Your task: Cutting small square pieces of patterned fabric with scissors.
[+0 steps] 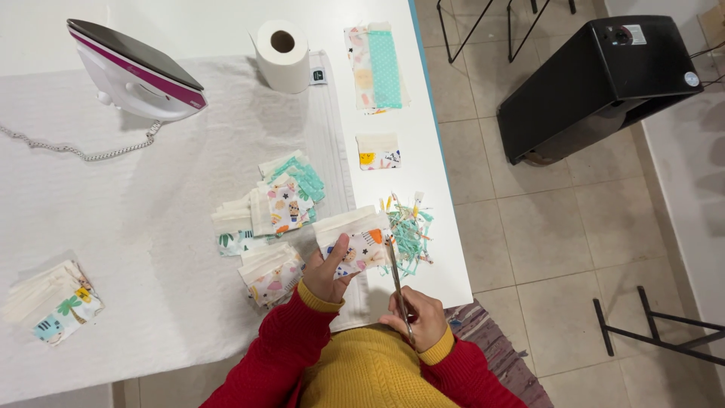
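Note:
My left hand (329,269) grips a small folded fabric piece (353,235), cream on the back with colourful prints on the front, held just above the white table. My right hand (417,314) holds a pair of scissors (396,281) whose blades point up at the right edge of that piece. Thin teal and multicoloured fabric trimmings (408,230) lie in a heap right beside the blades. Both sleeves are red over a yellow top.
Stacks of folded printed fabric pieces (273,204) lie left of my hands, another stack (53,304) at the far left. An upright iron (136,72) with its cord, a paper roll (282,54), and two fabric pieces (376,66) (377,151) sit further back. The table edge runs along the right; a black box (604,79) stands on the tiled floor.

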